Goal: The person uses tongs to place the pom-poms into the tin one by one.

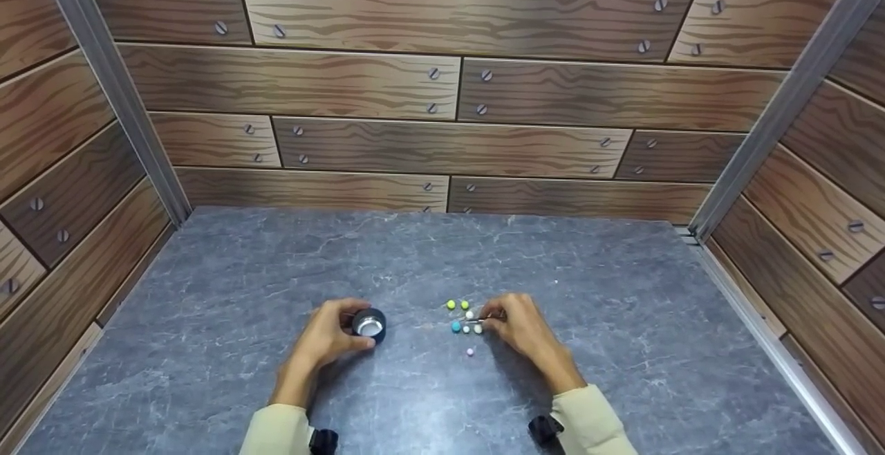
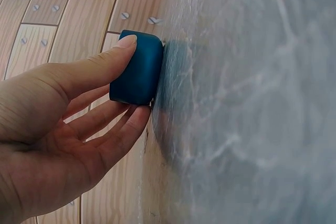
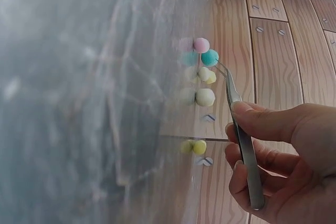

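Our left hand (image 1: 323, 334) grips a little cup (image 2: 139, 72) on the gray table (image 1: 408, 400). Our right hand (image 1: 523, 327) pinches tweezers (image 3: 247, 156), with the tips among small colored balls (image 1: 455, 327).

The left sleeve (image 1: 276, 431) and right sleeve (image 1: 594, 424) are pale yellow, plain cloth with a few soft folds. A chunky black block (image 1: 323, 441) sits by the left cuff (image 1: 289, 410), and a second black block (image 1: 545, 429) by the right cuff (image 1: 574, 397). The left grip (image 1: 330, 334) and right grip (image 1: 520, 323) are bare hands.

Work booth (image 1: 387, 192), wood-print walls (image 1: 359, 85), metal posts (image 1: 119, 88)
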